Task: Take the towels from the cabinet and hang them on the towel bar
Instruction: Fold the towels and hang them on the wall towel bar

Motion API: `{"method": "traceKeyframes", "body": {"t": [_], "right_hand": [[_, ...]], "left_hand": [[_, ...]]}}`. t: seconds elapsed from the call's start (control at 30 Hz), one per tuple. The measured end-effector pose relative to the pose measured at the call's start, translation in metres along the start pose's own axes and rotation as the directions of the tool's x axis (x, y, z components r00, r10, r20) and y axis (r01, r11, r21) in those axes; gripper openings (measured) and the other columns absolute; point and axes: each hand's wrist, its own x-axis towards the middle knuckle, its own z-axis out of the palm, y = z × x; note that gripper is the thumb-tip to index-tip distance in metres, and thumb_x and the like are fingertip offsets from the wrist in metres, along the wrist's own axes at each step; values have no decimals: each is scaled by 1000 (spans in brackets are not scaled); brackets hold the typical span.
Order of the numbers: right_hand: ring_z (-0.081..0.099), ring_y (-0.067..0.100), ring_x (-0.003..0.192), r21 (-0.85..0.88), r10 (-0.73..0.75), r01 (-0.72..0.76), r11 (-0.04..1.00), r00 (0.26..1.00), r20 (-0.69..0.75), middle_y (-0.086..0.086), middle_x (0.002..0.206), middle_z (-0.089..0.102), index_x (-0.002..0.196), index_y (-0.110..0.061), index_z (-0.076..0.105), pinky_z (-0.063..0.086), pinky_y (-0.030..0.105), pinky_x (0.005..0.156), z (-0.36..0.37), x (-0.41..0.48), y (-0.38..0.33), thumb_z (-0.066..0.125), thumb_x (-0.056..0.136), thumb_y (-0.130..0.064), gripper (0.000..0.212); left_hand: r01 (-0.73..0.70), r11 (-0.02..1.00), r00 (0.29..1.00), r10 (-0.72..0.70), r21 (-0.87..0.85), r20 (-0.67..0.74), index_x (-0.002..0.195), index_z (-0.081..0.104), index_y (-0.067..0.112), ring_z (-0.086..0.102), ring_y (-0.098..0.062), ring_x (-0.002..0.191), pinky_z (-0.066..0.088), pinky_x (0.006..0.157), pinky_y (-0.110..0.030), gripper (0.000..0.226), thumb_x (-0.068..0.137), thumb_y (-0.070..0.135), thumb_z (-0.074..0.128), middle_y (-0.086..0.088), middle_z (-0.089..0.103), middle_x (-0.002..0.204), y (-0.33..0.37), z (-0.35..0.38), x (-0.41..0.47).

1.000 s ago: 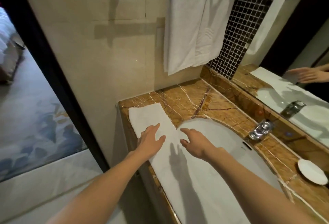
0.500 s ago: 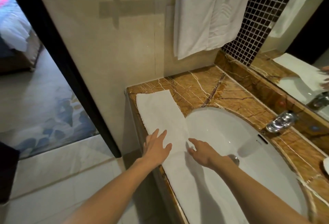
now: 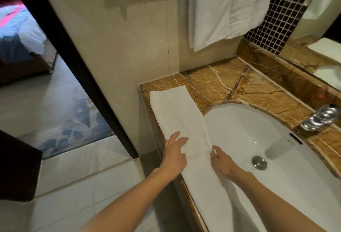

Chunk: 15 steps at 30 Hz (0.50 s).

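Folded towel (image 3: 186, 121): countertop's (image 3: 239, 84) front-left edge, under your hands.
Left hand (image 3: 175, 156): flat, fingers straight, on it.
Right hand (image 3: 222, 163): seemingly pinching its inner edge.
Hung towels (image 3: 221, 7): tops cut off.

Left hand (image 3: 174, 155) and right hand (image 3: 222, 163) slid nearer along the towel (image 3: 177, 110)

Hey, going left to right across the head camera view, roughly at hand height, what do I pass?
Door frame → left hand → right hand → sink drain → faucet. The folded towel spans both hands, so it's left out.
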Motion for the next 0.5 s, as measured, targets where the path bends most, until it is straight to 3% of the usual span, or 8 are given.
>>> {"method": "traceKeyframes", "body": {"t": [0.17, 0.27, 0.37, 0.47, 0.5], "right_hand": [[53, 26, 115, 102, 54, -49, 994, 997, -55, 11, 133, 53, 147, -12, 23, 41, 32, 95, 4, 8, 9, 30, 101, -27, 49], [55, 26, 109, 148, 82, -70, 986, 993, -78, 13, 128, 55, 145, -9, 29, 44, 33, 93, 0, 12, 11, 35, 100, -26, 49], [57, 23, 90, 172, 105, -85, 981, 988, -116, 8, 104, 59, 126, -5, 51, 43, 28, 80, -4, 17, 9, 42, 98, -20, 33], [61, 25, 83, 245, 142, -112, 963, 984, -107, 8, 94, 63, 102, -8, 60, 50, 34, 79, -5, 23, 10, 44, 96, -19, 21], [60, 24, 76, 263, 150, -121, 957, 985, -89, 9, 87, 63, 91, -8, 60, 50, 34, 73, -5, 23, 9, 43, 96, -17, 20]], "left_hand": [[-44, 999, 999, 45, 8, -3, 137, 45, 20, 17, -7, 140, 7, 102, -6, 52, 93, -7, 43, 8, 20, 153, 2, 6, -2], [-36, 999, 999, 36, 1, -13, 136, 46, 22, 23, 0, 132, 7, 96, 5, 52, 93, -8, 44, 9, 21, 152, 6, 4, -1], [-38, 999, 999, 38, -33, -1, 135, 48, 20, 24, 7, 119, 11, 77, 17, 53, 91, -11, 43, 7, 23, 151, 13, 1, -2], [-19, 997, 1000, 20, -81, 6, 138, 44, 19, 27, 8, 115, 16, 74, 17, 53, 93, -8, 46, 8, 26, 148, 20, -2, -3], [-16, 996, 1000, 16, -92, 7, 139, 42, 19, 27, 9, 114, 17, 74, 17, 53, 93, -6, 46, 9, 27, 146, 22, -3, -4]]}}
